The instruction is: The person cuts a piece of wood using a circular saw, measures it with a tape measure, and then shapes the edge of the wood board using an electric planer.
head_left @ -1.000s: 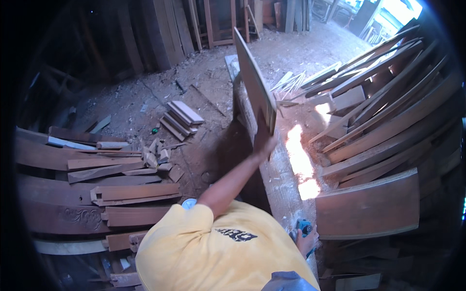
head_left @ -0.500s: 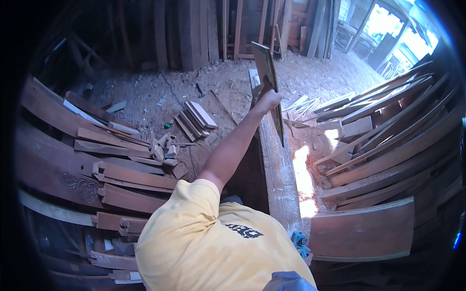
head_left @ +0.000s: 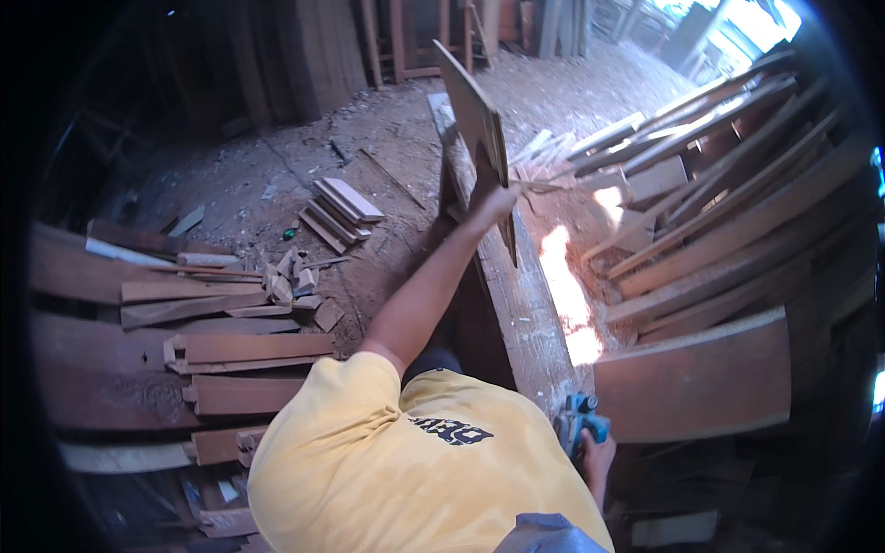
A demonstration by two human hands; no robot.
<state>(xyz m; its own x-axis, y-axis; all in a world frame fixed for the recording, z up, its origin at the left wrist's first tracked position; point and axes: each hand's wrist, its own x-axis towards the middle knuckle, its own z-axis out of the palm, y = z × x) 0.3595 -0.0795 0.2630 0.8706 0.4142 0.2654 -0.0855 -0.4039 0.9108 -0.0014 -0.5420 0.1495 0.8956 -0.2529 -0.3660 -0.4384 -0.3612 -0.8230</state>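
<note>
My left hand (head_left: pixel 496 205), at the end of an outstretched arm, grips a flat wooden board (head_left: pixel 475 111) by its edge. The board stands on edge, tilted, over the far part of a long, worn bench plank (head_left: pixel 527 318). Low on the right, my right hand (head_left: pixel 599 453) is closed round a teal power tool that looks like an electric planer (head_left: pixel 583 419). The planer is at the near end of the bench plank, close to my yellow shirt. My right fingers are partly hidden by the tool.
Stacked timber (head_left: pixel 249 348) lies on the left, beside wood offcuts (head_left: pixel 293 281). A small pile of cut pieces (head_left: pixel 339 214) rests on the dusty floor. Long boards (head_left: pixel 719 221) lean along the right, with a wide panel (head_left: pixel 691 382) nearer. Upright planks stand at the back.
My right hand and the planer have come further into view beside the bench. The board in my left hand has turned, showing more of its face. The whole view has shifted.
</note>
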